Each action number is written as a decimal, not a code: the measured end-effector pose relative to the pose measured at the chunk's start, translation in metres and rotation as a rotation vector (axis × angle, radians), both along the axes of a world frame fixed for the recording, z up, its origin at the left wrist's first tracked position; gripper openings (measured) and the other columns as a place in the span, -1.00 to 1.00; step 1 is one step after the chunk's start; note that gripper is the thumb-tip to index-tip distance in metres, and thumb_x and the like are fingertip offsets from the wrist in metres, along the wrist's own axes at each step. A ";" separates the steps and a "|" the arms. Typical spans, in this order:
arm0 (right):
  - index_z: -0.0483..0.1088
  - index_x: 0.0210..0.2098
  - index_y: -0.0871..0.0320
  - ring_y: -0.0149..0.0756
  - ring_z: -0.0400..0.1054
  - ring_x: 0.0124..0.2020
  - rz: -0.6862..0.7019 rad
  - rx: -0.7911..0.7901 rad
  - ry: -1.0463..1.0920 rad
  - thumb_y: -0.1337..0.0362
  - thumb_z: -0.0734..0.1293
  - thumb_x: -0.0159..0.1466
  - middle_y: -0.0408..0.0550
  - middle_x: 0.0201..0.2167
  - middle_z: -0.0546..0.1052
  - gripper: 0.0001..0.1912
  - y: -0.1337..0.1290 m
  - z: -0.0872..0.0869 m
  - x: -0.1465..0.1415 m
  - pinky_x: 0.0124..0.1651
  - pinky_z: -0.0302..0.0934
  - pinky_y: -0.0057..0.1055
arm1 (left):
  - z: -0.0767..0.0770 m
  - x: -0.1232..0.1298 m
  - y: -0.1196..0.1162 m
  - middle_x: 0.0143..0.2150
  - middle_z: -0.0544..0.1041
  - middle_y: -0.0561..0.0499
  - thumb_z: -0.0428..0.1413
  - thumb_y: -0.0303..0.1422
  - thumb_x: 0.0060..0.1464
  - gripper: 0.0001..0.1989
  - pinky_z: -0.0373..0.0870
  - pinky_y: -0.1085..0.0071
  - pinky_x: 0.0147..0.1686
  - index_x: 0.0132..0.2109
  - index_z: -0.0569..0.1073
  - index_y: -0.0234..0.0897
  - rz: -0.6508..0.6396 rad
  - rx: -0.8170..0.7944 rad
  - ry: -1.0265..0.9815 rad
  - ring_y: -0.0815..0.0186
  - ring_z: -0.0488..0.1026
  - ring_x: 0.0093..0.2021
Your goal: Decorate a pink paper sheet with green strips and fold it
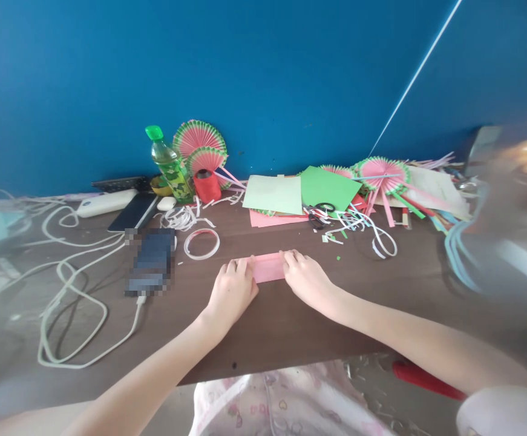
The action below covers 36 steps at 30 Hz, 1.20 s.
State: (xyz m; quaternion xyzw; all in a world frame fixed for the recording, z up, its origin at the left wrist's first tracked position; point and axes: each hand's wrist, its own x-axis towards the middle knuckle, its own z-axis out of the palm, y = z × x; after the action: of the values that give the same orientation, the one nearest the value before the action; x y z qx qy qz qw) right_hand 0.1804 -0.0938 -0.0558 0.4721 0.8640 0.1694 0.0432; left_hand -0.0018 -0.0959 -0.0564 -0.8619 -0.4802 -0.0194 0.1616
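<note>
A small pink strip of paper lies flat on the brown table, with a fold line along its far edge. My left hand is closed on its left end, fingertips at the upper corner. At the right end my right hand grips the paper in the same way, fingers pressed together near the far edge. Both hands rest low on the tabletop. Just beyond the left hand sits a roll of clear tape. The undersides of the fingers are hidden.
Green paper, pale green sheets and black scissors lie behind, near pleated paper fans. To the left are a phone, its white cable and a green-capped bottle. A blurred person is at the right.
</note>
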 end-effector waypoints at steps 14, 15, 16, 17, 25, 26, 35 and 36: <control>0.43 -0.37 0.14 -0.29 0.30 -0.20 -0.052 -0.355 0.516 0.38 0.19 0.23 -0.05 -0.33 0.42 -0.82 0.044 0.017 0.027 -0.29 0.12 -0.46 | 0.019 -0.012 0.036 -0.23 0.38 -0.12 0.00 -0.46 0.08 -0.95 0.26 0.25 -0.22 -0.31 0.35 -0.29 -0.059 -0.113 -0.166 0.17 0.31 -0.20; 0.42 -0.38 0.14 -0.32 0.30 -0.21 -0.036 -0.382 0.567 0.39 0.21 0.22 -0.07 -0.32 0.42 -0.84 0.048 0.016 0.029 -0.29 0.12 -0.46 | 0.020 -0.013 0.038 -0.24 0.38 -0.11 -0.01 -0.47 0.07 -0.95 0.26 0.27 -0.23 -0.30 0.34 -0.30 -0.063 -0.161 -0.185 0.19 0.31 -0.22; 0.42 -0.38 0.14 -0.34 0.30 -0.24 -0.020 -0.406 0.614 0.39 0.22 0.20 -0.08 -0.31 0.42 -0.86 0.050 0.016 0.031 -0.30 0.11 -0.47 | 0.020 -0.015 0.040 -0.26 0.38 -0.09 -0.03 -0.48 0.08 -0.95 0.27 0.29 -0.26 -0.29 0.32 -0.30 -0.064 -0.207 -0.202 0.20 0.31 -0.24; 0.41 -0.38 0.15 -0.36 0.31 -0.27 -0.006 -0.430 0.660 0.40 0.23 0.19 -0.09 -0.31 0.41 -0.88 0.052 0.015 0.033 -0.30 0.11 -0.47 | 0.021 -0.016 0.042 -0.29 0.38 -0.07 -0.05 -0.49 0.08 -0.94 0.27 0.31 -0.28 -0.28 0.30 -0.30 -0.066 -0.246 -0.220 0.21 0.32 -0.27; 0.35 -0.35 0.17 -0.32 0.33 -0.31 -0.049 -0.687 0.987 0.16 0.23 0.17 -0.09 -0.34 0.48 -0.80 0.059 0.029 0.035 -0.22 0.16 -0.37 | 0.018 -0.033 0.058 -0.35 0.40 -0.04 -0.12 -0.46 0.12 -0.95 0.27 0.29 -0.21 -0.25 0.21 -0.28 -0.112 -0.240 -0.356 0.20 0.34 -0.22; 0.36 -0.37 0.17 -0.30 0.33 -0.28 -0.053 -0.700 1.001 0.11 0.21 0.19 -0.08 -0.33 0.48 -0.75 0.061 0.030 0.035 -0.19 0.16 -0.34 | 0.019 -0.034 0.059 -0.36 0.39 -0.03 -0.13 -0.46 0.12 -0.94 0.28 0.29 -0.22 -0.24 0.20 -0.28 -0.108 -0.246 -0.369 0.21 0.36 -0.24; 0.34 -0.28 0.22 -0.34 0.37 -0.30 -0.011 -0.814 1.097 0.31 0.27 0.13 -0.02 -0.31 0.48 -0.84 0.072 0.024 0.032 -0.22 0.24 -0.37 | 0.017 -0.033 0.060 -0.18 0.39 -0.09 -0.22 -0.43 0.20 -0.74 0.28 0.32 -0.08 -0.10 0.31 -0.32 -0.179 -0.286 -0.510 0.29 0.37 -0.14; 0.36 -0.29 0.23 -0.35 0.37 -0.30 0.002 -0.803 1.074 0.34 0.26 0.12 -0.02 -0.30 0.49 -0.85 0.072 0.026 0.031 -0.20 0.24 -0.37 | 0.017 -0.033 0.061 -0.21 0.39 -0.08 -0.22 -0.44 0.20 -0.72 0.29 0.34 -0.09 -0.12 0.35 -0.32 -0.183 -0.304 -0.510 0.30 0.38 -0.16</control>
State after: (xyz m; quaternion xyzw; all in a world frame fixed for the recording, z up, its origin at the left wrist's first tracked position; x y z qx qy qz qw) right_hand 0.2115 -0.0220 -0.0301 0.4373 0.7619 -0.4238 -0.2206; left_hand -0.0349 -0.0348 -0.0391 -0.8833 -0.4229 -0.1773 -0.0973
